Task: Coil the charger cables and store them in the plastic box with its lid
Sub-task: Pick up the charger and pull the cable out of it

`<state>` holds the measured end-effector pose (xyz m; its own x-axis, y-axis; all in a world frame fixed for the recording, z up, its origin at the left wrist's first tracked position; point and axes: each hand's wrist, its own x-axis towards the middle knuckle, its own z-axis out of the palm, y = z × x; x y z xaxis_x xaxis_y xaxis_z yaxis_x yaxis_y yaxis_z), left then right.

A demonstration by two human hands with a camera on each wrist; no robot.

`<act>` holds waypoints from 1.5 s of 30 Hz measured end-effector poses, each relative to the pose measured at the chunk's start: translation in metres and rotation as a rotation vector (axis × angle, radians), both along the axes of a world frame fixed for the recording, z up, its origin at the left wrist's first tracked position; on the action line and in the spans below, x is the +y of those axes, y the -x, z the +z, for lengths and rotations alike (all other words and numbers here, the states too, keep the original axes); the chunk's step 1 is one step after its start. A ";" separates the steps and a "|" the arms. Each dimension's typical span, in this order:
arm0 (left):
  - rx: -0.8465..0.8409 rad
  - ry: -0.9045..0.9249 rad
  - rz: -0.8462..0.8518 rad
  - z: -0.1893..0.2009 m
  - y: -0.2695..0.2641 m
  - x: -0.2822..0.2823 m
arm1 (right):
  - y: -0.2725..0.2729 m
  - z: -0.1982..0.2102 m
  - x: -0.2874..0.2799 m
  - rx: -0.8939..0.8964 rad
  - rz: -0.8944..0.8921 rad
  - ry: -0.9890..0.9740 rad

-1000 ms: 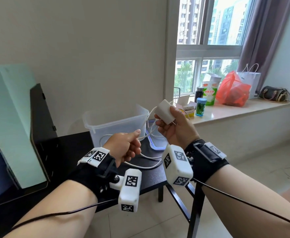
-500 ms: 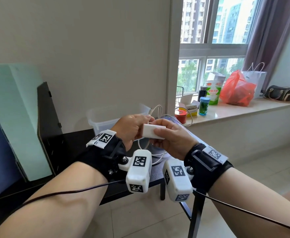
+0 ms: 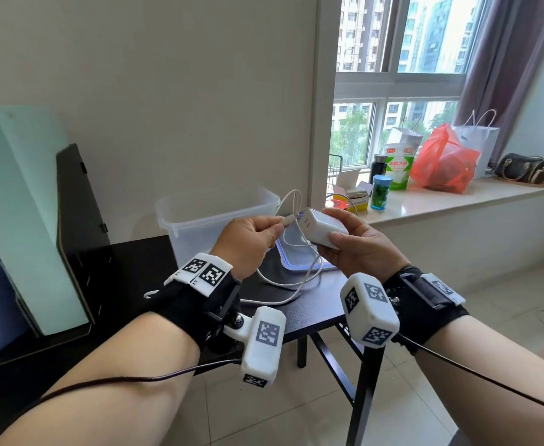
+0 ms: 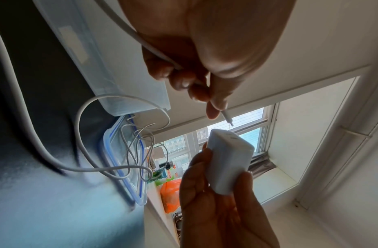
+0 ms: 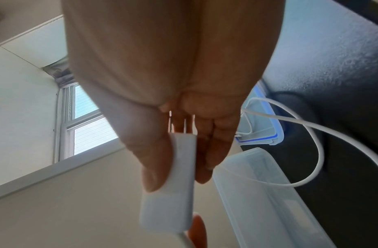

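My right hand (image 3: 344, 243) grips a white charger block (image 3: 323, 228) (image 4: 229, 163) (image 5: 170, 193), its port face turned left. My left hand (image 3: 251, 241) pinches the plug end of a white cable (image 3: 285, 220) (image 4: 227, 118), held just apart from the block's ports. The cable (image 3: 283, 284) loops down over the black table (image 3: 135, 268) and across the blue-rimmed lid (image 3: 299, 265) (image 4: 128, 167). The clear plastic box (image 3: 212, 217) (image 5: 266, 201) stands open behind my left hand, beside the lid.
A black-framed panel (image 3: 77, 226) leans at the table's left. The windowsill (image 3: 441, 201) at the right holds a red bag (image 3: 444, 162), a white paper bag, jars, a carton and a dark handbag (image 3: 524, 167). Tiled floor lies below the table's right edge.
The block and plug were pressed together between both hands half a second ago; now they are apart, the plug in my left hand and the block in my right.
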<state>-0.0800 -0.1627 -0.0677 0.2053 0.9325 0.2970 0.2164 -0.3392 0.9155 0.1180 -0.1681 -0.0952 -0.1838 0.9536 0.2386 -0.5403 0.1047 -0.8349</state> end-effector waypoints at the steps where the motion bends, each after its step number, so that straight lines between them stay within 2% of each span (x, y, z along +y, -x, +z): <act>1: 0.016 -0.009 -0.005 -0.001 -0.002 0.000 | -0.001 0.000 0.001 -0.005 0.001 -0.002; 9: 0.204 -0.100 -0.024 0.000 -0.003 0.000 | -0.003 -0.002 0.006 -0.026 0.027 -0.002; 19: 0.488 -0.378 0.075 -0.002 0.003 0.000 | 0.001 -0.007 0.003 -0.087 0.010 0.023; 22: 0.514 -0.465 0.112 -0.003 0.003 -0.002 | 0.001 -0.007 0.003 -0.073 0.008 0.026; 25: 0.527 -0.459 0.095 -0.002 0.004 -0.001 | 0.000 -0.008 0.001 -0.086 0.017 0.029; 29: 0.633 -0.452 0.065 0.001 0.004 0.002 | 0.001 -0.010 0.000 -0.109 0.020 0.038; 38: 0.614 -0.461 0.038 0.006 0.006 -0.002 | 0.005 -0.006 0.000 -0.134 0.006 0.015; 42: 0.651 -0.359 0.009 0.009 0.007 -0.004 | 0.011 0.001 -0.003 -0.157 -0.038 -0.017; 45: 0.707 -0.215 -0.045 0.009 0.002 -0.008 | 0.022 0.015 -0.007 -0.289 -0.090 -0.073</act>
